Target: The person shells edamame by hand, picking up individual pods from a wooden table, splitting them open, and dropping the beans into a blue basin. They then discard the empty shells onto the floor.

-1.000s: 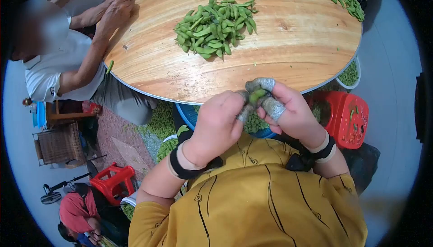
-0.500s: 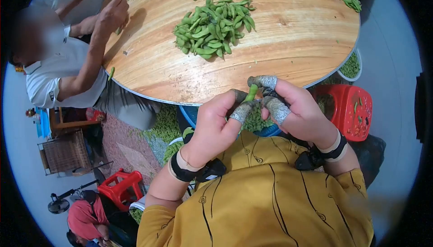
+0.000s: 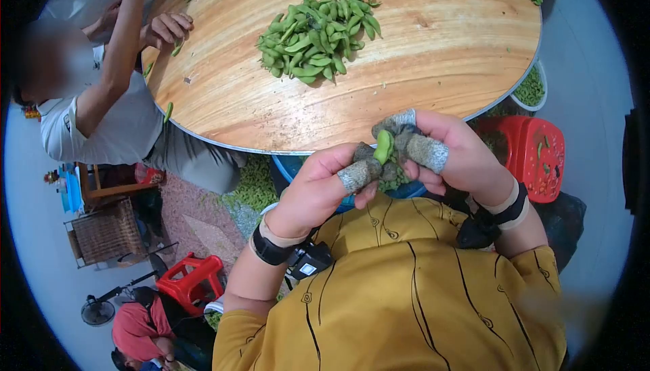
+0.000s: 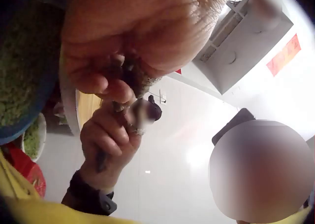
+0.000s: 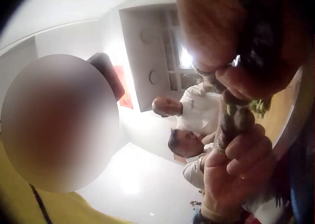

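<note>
A green bean pod (image 3: pixel 384 146) stands between both hands above the near table edge in the head view. The left hand (image 3: pixel 319 185) pinches its lower end between wrapped thumb and fingertips. Around its right side, the right hand (image 3: pixel 455 151) holds it with wrapped thumb and forefinger. Both hands' fingertips nearly meet, partly hiding the pod. In the left wrist view, the left hand (image 4: pixel 142 32) has bent fingers close to the right hand (image 4: pixel 111 140). The right wrist view has the right hand (image 5: pixel 231 36) near the left hand (image 5: pixel 238 167), with the pod largely hidden.
A heap of pods (image 3: pixel 317 38) lies on the round wooden table (image 3: pixel 447 66). Below the hands is a blue basin (image 3: pixel 284 166) with green beans. A red stool (image 3: pixel 554 161) stands right; another person's hand (image 3: pixel 169 28) rests at the table's left edge.
Both hands remain together while their fingers shift around the pod, which now stands nearer the right fingertips. The person at left has raised one arm and lowered the other hand onto the table.
</note>
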A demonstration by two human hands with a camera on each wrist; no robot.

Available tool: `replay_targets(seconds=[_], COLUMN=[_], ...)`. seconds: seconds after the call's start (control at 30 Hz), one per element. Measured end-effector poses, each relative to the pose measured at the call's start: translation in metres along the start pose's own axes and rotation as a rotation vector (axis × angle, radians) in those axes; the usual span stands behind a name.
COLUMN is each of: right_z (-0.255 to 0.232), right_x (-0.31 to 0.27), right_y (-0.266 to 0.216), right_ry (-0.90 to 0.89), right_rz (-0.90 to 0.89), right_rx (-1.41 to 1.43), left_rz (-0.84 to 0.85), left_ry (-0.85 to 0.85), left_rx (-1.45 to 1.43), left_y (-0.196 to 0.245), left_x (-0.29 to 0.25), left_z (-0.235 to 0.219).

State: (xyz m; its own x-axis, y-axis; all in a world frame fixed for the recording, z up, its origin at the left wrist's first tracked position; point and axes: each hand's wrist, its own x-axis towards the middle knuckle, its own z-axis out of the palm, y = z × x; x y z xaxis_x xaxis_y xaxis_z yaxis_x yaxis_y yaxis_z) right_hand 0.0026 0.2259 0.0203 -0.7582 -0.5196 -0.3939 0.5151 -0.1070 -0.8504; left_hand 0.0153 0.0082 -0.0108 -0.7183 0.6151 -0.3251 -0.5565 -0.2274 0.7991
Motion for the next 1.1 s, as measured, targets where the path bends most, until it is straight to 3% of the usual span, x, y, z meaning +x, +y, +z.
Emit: replay_targets(seconds=[0.07, 0.17, 0.23, 0.33, 0.43, 0.67, 0.73, 0.77, 0.83, 0.9, 0.97, 1.0, 1.1], right_z=[-0.003, -0.003, -0.001, 0.004, 0.004, 0.003, 0.003, 0.004, 0.006, 0.008, 0.008, 0.008, 0.002], right_x=[0.006, 0.009, 0.009, 0.006, 0.008, 0.013, 0.014, 0.014, 0.017, 0.018, 0.017, 0.016, 0.017], right_y=[0.008, 0.012, 0.010, 0.004, 0.002, 0.012, 0.014, 0.014, 0.013, 0.013, 0.010, 0.009, 0.017], right_ry=[-0.028, -0.080, -0.106, -0.135, -0.123, -0.059, -0.064, -0.060, -0.064, -0.033, -0.055, -0.077, -0.135], right_rz=[-0.041, -0.107, -0.135, -0.145, -0.168, -0.154, -0.147, -0.125, -0.106, -0.131, -0.115, -0.100, -0.084], right_rx=[-0.021, -0.013, 0.015, 0.059, 0.039, 0.032, 0.035, 0.005, -0.030, -0.073, -0.050, -0.029, 0.019], left_rz=[-0.003, -0.031, -0.071, -0.112, -0.016, -0.063, 0.012, 0.012, 0.369, 0.410, 0.029, -0.024, -0.081], left_ry=[0.000, -0.008, -0.162, -0.197, -0.183, -0.107, 0.075, 0.076, 0.079, 0.100, 0.062, -0.019, -0.021], left_rx=[0.051, -0.144, -0.429, -0.518, -0.370, -0.380, 0.180, 0.179, 1.012, 1.185, 0.319, 0.135, -0.112], left_y=[-0.002, -0.003, -0.003, -0.004, -0.007, 0.003, 0.009, 0.009, 0.009, 0.014, 0.013, 0.014, 0.008], left_x=[0.003, 0.003, 0.002, 0.001, 0.004, 0.005, 0.001, 0.001, 0.000, -0.005, -0.010, -0.010, -0.009], left_z=[0.001, 0.003, 0.002, 0.000, -0.003, 0.002, 0.011, 0.008, -0.002, 0.002, 0.006, 0.003, -0.001])
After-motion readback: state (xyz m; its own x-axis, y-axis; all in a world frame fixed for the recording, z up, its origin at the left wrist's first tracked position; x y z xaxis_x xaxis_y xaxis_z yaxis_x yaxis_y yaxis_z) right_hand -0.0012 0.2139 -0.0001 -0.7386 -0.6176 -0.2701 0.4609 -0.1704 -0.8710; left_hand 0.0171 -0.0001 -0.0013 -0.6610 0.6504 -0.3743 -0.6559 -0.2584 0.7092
